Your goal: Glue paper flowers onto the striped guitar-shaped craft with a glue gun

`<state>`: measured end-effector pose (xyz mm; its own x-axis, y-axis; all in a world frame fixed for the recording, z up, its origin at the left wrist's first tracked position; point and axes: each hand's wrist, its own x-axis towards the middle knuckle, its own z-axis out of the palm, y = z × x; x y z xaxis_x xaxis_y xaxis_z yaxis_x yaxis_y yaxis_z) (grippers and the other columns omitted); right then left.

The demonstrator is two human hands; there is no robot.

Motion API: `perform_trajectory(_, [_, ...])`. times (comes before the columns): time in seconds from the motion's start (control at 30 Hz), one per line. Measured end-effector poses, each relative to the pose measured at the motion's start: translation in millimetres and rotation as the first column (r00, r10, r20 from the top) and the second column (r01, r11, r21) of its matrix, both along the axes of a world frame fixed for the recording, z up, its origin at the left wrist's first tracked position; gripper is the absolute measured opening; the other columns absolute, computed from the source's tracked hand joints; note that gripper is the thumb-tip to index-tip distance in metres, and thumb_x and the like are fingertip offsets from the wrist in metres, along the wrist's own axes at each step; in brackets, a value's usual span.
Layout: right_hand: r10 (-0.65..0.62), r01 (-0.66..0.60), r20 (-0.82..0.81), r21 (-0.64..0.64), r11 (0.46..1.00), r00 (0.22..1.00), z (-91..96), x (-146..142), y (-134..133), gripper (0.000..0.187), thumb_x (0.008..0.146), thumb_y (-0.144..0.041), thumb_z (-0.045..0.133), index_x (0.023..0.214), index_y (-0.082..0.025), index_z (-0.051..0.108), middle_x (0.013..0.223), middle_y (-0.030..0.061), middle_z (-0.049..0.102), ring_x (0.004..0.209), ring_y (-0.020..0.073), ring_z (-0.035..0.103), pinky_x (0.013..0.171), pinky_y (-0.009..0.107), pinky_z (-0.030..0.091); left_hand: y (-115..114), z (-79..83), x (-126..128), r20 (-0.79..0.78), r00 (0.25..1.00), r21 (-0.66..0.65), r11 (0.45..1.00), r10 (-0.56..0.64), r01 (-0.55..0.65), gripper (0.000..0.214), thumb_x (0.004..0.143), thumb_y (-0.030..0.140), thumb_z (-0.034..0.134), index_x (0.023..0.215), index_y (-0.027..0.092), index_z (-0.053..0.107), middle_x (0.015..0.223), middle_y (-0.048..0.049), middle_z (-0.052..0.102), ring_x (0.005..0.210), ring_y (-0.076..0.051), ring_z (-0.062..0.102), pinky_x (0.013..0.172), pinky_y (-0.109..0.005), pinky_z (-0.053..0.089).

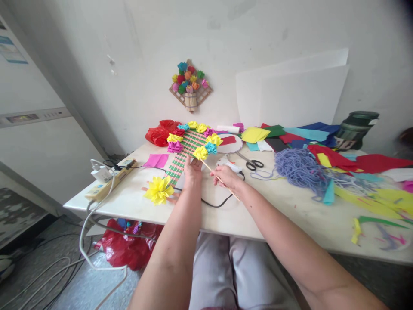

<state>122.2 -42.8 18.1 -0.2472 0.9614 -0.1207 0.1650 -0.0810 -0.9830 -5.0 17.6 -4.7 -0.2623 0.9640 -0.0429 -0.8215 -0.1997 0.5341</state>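
Observation:
A fan-shaped piece woven from green and pale strips lies on the table, its rim trimmed with yellow, blue and magenta paper flowers. My left hand is at its right edge, thumb on the weave and fingers partly hidden below a yellow paper flower. Between the closed fingers of my right hand is a thin wooden stick, slanting up so its tip meets that flower. A larger yellow flower sits at the fan's narrow end. Just beyond my right hand lies a white glue gun, partly covered.
Black-handled scissors, lilac yarn and coloured paper sheets spread to the right, near a dark bottle. A power strip with cables occupies the table's left edge. Red plastic lies behind the fan.

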Motion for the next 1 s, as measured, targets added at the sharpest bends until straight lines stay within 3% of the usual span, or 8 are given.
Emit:
perform_trajectory(0.27, [0.127,-0.127,-0.037,0.000,0.992,0.991,2.1,12,-1,0.016,0.082,-0.015,0.046,0.068,-0.012,0.054,0.042,-0.0016,0.055,0.027,0.0036,0.033,0.033,0.017,0.021,0,1.0,-2,-0.001,0.999,-0.014,0.999,0.032,-0.032,0.016,0.080,0.031,0.047,0.070,0.019,0.050,0.077,-0.0069,0.063,0.086,-0.020,0.063,0.086,-0.036,0.045])
perform_trajectory(0.5, [0.216,-0.195,-0.166,0.135,0.971,0.962,1.8,33,8,0.017,0.075,-0.027,0.057,0.075,-0.010,0.059,0.050,-0.0018,0.057,0.033,0.0023,0.037,0.035,0.016,0.026,4,-1.8,-5,-0.040,0.999,-0.021,1.000,-0.010,0.009,0.019,0.078,0.032,0.049,0.064,0.019,0.046,0.076,-0.0069,0.063,0.086,-0.021,0.064,0.085,-0.037,0.046])
perform_trajectory(0.8, [-0.011,0.130,-0.407,0.266,0.955,0.913,8.1,52,20,0.029,0.065,-0.041,0.067,0.075,-0.014,0.064,0.048,-0.0029,0.055,0.034,0.0045,0.038,0.033,0.018,0.024,3,0.0,-5,-0.131,0.990,-0.055,0.997,-0.057,0.050,0.017,0.072,0.033,0.051,0.065,0.019,0.045,0.073,-0.0070,0.065,0.074,-0.022,0.066,0.079,-0.038,0.047])
perform_trajectory(0.87, [-0.090,0.256,-0.470,0.304,0.917,0.878,12.6,60,21,0.029,0.064,-0.042,0.068,0.073,-0.015,0.064,0.046,-0.0032,0.054,0.035,0.0048,0.039,0.034,0.018,0.024,3,0.9,-5,-0.163,0.985,-0.053,0.997,-0.061,0.053,0.016,0.071,0.033,0.051,0.065,0.019,0.044,0.070,-0.0060,0.065,0.069,-0.021,0.066,0.075,-0.037,0.048])
perform_trajectory(1.0, [-0.272,0.518,-0.571,0.327,0.790,0.775,17.6,78,27,0.027,0.063,-0.041,0.069,0.070,-0.016,0.065,0.043,-0.0036,0.052,0.038,0.0047,0.040,0.035,0.017,0.027,0,4.8,-4,-0.221,0.971,-0.059,0.995,-0.091,0.079,0.015,0.071,0.030,0.049,0.064,0.019,0.042,0.065,-0.0048,0.065,0.061,-0.020,0.065,0.067,-0.033,0.049])
